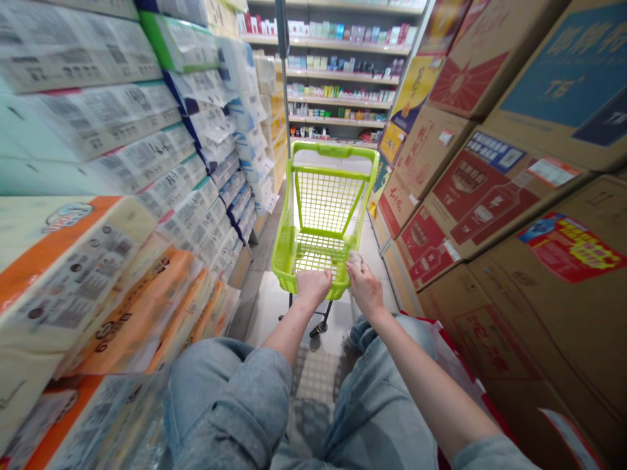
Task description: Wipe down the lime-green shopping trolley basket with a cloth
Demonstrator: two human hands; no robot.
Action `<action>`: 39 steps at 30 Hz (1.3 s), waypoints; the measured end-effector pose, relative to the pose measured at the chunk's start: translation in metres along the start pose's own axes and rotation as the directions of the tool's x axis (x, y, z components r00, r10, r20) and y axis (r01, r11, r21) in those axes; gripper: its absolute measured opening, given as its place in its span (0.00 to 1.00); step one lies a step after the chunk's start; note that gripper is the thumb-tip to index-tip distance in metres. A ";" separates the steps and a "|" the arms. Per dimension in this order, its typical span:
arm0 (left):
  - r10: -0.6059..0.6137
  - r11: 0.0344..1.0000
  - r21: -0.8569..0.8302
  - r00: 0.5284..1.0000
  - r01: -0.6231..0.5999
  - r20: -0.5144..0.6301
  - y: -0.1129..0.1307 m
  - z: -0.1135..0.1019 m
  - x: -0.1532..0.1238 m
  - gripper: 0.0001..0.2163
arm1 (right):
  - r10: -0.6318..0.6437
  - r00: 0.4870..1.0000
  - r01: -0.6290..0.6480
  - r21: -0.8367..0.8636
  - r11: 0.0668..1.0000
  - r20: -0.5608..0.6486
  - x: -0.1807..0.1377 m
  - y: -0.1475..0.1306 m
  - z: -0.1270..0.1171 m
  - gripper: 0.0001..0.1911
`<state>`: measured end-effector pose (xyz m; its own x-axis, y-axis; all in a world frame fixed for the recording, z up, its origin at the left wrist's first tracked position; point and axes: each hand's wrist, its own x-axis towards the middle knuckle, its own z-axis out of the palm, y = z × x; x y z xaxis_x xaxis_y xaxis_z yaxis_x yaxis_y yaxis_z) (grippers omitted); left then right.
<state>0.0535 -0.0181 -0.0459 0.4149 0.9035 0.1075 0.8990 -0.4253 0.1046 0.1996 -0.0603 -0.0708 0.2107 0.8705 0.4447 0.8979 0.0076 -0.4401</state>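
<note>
A lime-green shopping cart (288,261) with a mesh plastic basket stands right in front of me, on dark legs with casters. My left hand (313,287) is closed in a fist at the near rim of its basket and appears to grip it. At the right near corner, my right hand (365,286), with a ring on one finger, is closed with the fingertips pinched. A small pale, whitish thing (356,258) shows at those fingertips; its kind is too unclear to tell. The basket's mesh bottom shows between the near rim and the far panel.
Stacked tissue packs (132,281) line the left side close to my knee. Cardboard cartons (490,189) are piled high on the right. Shelves of small boxes and bottles (343,65) close off the far end. A tall grey pole (283,72) rises at the cart's far left corner.
</note>
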 end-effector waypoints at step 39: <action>0.139 0.989 0.011 0.965 -0.145 0.222 -0.042 -0.022 0.000 0.29 | 0.007 0.957 0.062 -0.227 0.972 0.289 0.061 0.022 -0.015 0.19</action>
<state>0.0130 -0.0016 -0.0284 0.5565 0.8247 -0.1008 0.8308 -0.5512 0.0770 0.2381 -0.0146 -0.0412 0.0961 0.9756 0.1973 0.9734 -0.0507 -0.2234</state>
